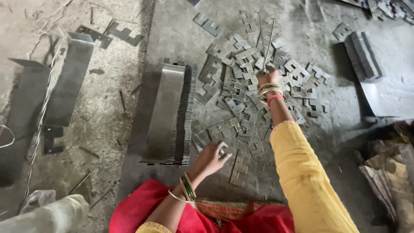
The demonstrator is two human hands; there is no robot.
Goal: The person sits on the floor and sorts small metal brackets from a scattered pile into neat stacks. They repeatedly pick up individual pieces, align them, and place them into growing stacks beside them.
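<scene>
My left hand (212,158) grasps flat grey notched steel plate (221,149), beside tall packed stack of stamped plates (177,114) on floor. Right hand (268,77) clenched round thin metal rods (267,43). Loose plate scatter (258,95) looks mostly unsorted.

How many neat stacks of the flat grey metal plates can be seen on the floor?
2. One long grey stack of metal plates lies beside the left hand; one smaller dark stack sits at upper right. More may be hidden beyond the frame's top right edge.
</scene>
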